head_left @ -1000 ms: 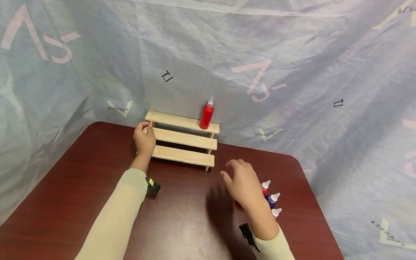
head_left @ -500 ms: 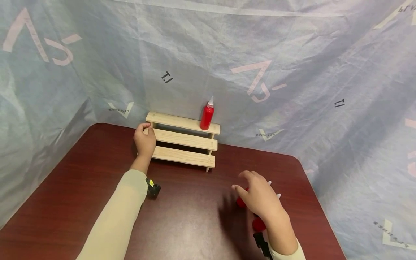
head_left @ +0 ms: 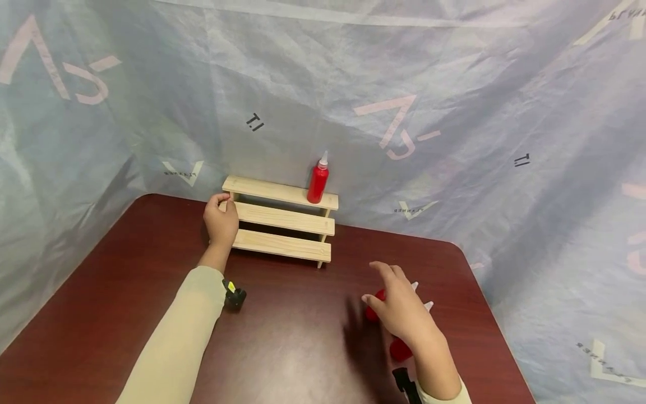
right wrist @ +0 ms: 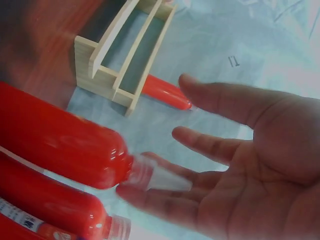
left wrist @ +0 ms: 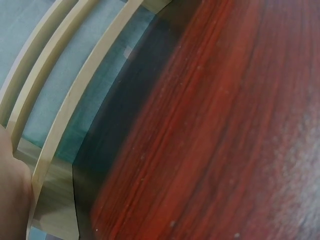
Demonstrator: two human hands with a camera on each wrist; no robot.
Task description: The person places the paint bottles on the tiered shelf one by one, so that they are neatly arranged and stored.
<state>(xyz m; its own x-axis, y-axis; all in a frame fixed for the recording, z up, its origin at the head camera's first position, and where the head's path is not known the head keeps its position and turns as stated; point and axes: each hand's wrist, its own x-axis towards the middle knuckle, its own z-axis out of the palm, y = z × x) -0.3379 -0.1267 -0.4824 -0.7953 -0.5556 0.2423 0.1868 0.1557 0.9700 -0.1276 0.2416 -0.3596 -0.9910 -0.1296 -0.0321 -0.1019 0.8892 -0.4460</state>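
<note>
Red bottles (head_left: 374, 307) stand on the right part of the surface (head_left: 282, 342), below and beside the right hand (head_left: 404, 314), which partly covers them in the head view. Two white nozzle tips (head_left: 428, 306) project past the far side of this hand. The right hand holds nothing: its thumb is apart from its fingers, and the fingers extend. In the right wrist view, the fingers lie near the clear nozzle (right wrist: 162, 177) of the nearest bottle; contact cannot be determined. A second bottle (right wrist: 65, 200) lies alongside, with a printed label (right wrist: 20, 216) below it.

The left hand (head_left: 222, 221) grips the left end of a three-tier wooden rack (head_left: 282, 217), thumb and fingers curled at the middle tier. The two hands are well apart.

One red bottle with a white nozzle (head_left: 318, 184) stands upright on the top tier, near its right end. The rack stands at the rear edge of the surface, in front of a printed grey-blue sheet (head_left: 303, 67). A black device (head_left: 234, 295) is worn at the left wrist.
</note>
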